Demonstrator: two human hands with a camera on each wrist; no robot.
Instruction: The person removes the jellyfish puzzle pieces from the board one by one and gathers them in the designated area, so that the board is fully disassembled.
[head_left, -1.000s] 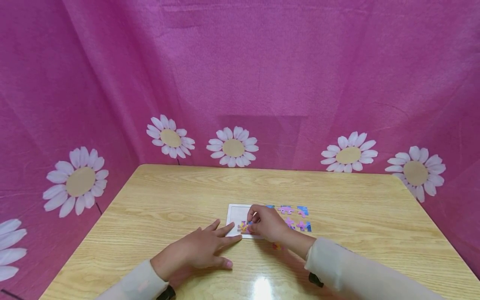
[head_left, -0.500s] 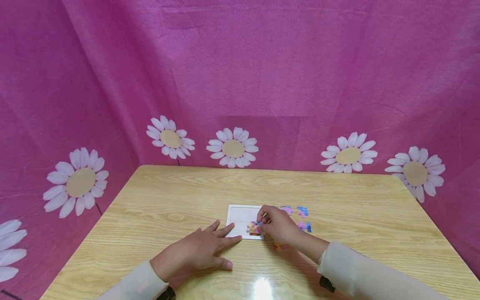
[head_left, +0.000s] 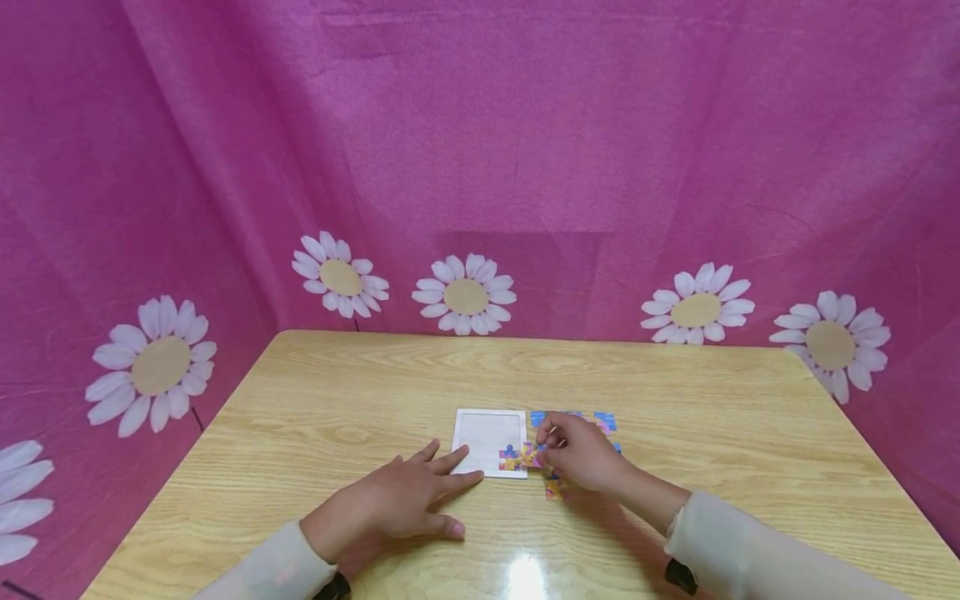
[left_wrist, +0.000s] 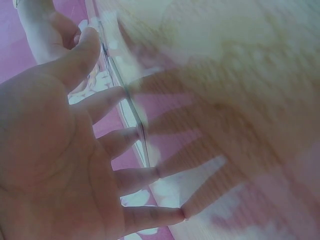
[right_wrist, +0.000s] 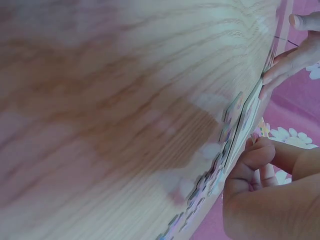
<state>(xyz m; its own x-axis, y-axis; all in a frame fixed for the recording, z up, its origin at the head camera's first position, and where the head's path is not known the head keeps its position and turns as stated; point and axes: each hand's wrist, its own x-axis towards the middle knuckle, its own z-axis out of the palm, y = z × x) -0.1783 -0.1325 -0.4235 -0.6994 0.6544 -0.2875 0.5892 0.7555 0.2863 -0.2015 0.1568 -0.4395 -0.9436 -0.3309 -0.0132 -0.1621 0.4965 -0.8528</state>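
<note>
A shallow white puzzle tray [head_left: 491,411] lies on the table in the head view. One jigsaw piece [head_left: 511,459] sits in its near right corner. My left hand [head_left: 408,498] rests with fingers spread, two fingertips over the tray's near left part; the left wrist view shows the palm of the left hand [left_wrist: 55,150]. Thumb and fingertips of my right hand [head_left: 585,454] pinch another jigsaw piece [head_left: 529,454], yellow and pink, over the tray's right edge. In the right wrist view the right hand [right_wrist: 272,175] is curled, its fingertips beyond the table edge line.
Several loose jigsaw pieces lie right of the tray, among them a blue and pink piece [head_left: 605,421] and a yellow-red piece [head_left: 554,490]. My right hand hides others. A pink cloth [head_left: 525,167] with daisies hangs behind the wooden table [head_left: 315,392].
My right hand has moved right with the pinched jigsaw piece, from over the tray to its right edge. The piece in the tray's corner now shows. My left hand stays put.
</note>
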